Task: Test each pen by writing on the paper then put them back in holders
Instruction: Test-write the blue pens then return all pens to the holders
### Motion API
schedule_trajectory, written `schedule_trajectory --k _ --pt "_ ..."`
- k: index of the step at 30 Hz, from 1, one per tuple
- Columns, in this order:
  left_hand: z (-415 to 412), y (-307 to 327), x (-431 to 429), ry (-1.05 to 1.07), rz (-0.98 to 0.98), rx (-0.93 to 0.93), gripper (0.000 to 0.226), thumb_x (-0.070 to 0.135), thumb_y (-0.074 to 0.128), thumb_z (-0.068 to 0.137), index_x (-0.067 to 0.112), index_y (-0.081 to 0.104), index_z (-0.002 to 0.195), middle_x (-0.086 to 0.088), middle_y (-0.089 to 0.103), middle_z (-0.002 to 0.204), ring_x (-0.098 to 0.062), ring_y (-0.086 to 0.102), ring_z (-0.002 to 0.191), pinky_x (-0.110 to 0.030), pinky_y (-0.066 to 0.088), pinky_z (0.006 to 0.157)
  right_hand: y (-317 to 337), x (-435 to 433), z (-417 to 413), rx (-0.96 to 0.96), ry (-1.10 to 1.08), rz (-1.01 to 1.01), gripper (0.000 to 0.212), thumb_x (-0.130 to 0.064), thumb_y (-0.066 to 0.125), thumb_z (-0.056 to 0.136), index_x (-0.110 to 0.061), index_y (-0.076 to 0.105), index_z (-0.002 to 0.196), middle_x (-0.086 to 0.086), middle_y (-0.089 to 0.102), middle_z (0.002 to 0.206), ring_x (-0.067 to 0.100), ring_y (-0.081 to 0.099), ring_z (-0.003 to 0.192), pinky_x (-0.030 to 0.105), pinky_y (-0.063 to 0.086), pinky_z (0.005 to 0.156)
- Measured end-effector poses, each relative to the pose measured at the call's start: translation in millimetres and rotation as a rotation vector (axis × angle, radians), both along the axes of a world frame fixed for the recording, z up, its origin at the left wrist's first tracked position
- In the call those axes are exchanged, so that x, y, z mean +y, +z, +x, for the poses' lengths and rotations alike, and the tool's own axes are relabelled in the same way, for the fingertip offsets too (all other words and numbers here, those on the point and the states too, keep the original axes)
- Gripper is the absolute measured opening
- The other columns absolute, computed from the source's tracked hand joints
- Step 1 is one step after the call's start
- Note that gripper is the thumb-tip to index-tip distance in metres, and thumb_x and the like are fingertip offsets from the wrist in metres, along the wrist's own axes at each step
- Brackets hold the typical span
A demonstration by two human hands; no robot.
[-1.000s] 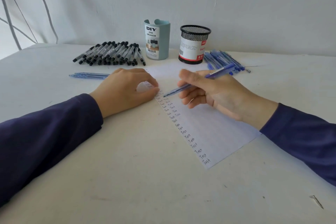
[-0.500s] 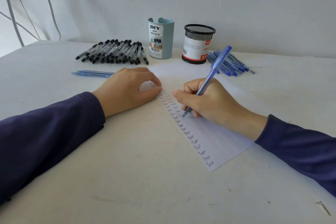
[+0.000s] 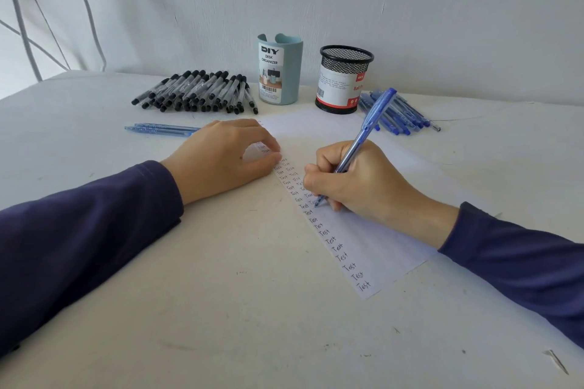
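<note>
White tabletop (image 3: 221, 309) carries a sheet of paper (image 3: 373, 249) with "Test" written repeatedly down its left edge; the right hand (image 3: 363, 186) grips a blue pen (image 3: 363, 139), tip on the paper, while the left hand (image 3: 221, 158) presses curled fingers on the sheet's upper left. Farther back lie two blue pens (image 3: 158, 129), a pile of black pens (image 3: 196, 91), a blue desk organizer (image 3: 279, 69), a black mesh holder (image 3: 344, 79) and a heap of blue pens (image 3: 398, 114).

- The right hand (image 3: 363, 181) has swung the blue pen (image 3: 357, 144) from lying nearly flat to standing steeply, cap end towards the table's far edge.
- It has slid down the paper (image 3: 388, 243) towards the near edge.
- The pen's tip, lifted before, now touches the sheet beside the second column of "Test".
</note>
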State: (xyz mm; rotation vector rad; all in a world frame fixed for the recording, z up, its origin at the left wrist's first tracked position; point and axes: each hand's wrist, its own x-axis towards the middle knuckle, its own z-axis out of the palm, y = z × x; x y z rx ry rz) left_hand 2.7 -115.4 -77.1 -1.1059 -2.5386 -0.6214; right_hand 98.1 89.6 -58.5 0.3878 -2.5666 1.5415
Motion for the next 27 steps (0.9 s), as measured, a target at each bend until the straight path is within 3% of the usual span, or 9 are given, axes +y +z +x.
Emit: schedule_trajectory --k 3,7,16,21,25,27 --pt "0.5 0.3 0.0 0.0 -0.006 -0.005 0.048 0.062 0.04 0.083 0.032 0.069 0.106 0.016 0.065 0.107 -0.005 0.059 0.087 -0.013 0.039 0.069 1.3 0.5 -0.3 -0.001 -0.008 -0.017 0.037 -0.008 0.066 0.088 -0.003 0.052 0.054 0.004 0.052 0.044 0.004 0.047 0.037 0.01 0.041 0.045" --pt "0.7 0.1 0.1 0.005 -0.006 -0.002 0.046 0.062 0.041 0.083 0.032 0.069 0.106 0.017 0.065 0.106 -0.006 0.06 0.088 -0.019 0.042 0.069 2.5 0.2 1.5 -0.03 0.004 0.008 0.039 -0.007 0.066 0.088 -0.009 0.052 0.052 -0.007 0.051 0.039 0.003 0.048 0.036 0.011 0.04 0.043" --pt "0.7 -0.7 0.1 0.002 -0.008 0.002 0.046 0.061 0.041 0.084 0.031 0.069 0.106 0.016 0.065 0.107 -0.004 0.06 0.089 -0.018 0.038 0.072 2.1 1.2 0.9 0.002 -0.007 0.02 0.04 -0.006 0.067 0.087 -0.01 0.051 0.051 -0.007 0.05 0.038 0.003 0.048 0.037 0.016 0.047 0.047" --pt "-0.8 -1.2 -0.6 0.004 -0.015 0.005 0.046 0.061 0.041 0.084 0.032 0.069 0.106 0.017 0.065 0.107 -0.004 0.06 0.088 -0.011 0.036 0.071 2.1 1.6 0.0 0.02 -0.02 0.022 0.04 -0.006 0.068 0.086 -0.011 0.051 0.05 -0.001 0.054 0.043 0.007 0.053 0.041 0.015 0.045 0.046" --pt "-0.1 -0.7 0.2 0.001 -0.014 0.001 0.047 0.061 0.041 0.084 0.031 0.069 0.107 0.016 0.065 0.107 -0.006 0.061 0.09 -0.018 0.04 0.071 1.2 1.7 -0.8 0.033 -0.021 0.032 0.039 -0.006 0.068 0.086 -0.008 0.051 0.051 0.011 0.054 0.047 0.004 0.051 0.039 0.016 0.046 0.047" --pt "0.3 -0.6 0.4 0.002 -0.016 0.003 0.046 0.061 0.041 0.085 0.031 0.068 0.107 0.016 0.065 0.107 -0.005 0.061 0.089 -0.018 0.041 0.072 1.4 2.3 -0.5 0.028 -0.02 0.038 0.039 -0.005 0.068 0.086 -0.007 0.051 0.05 0.002 0.052 0.043 0.002 0.053 0.041 0.016 0.047 0.048"
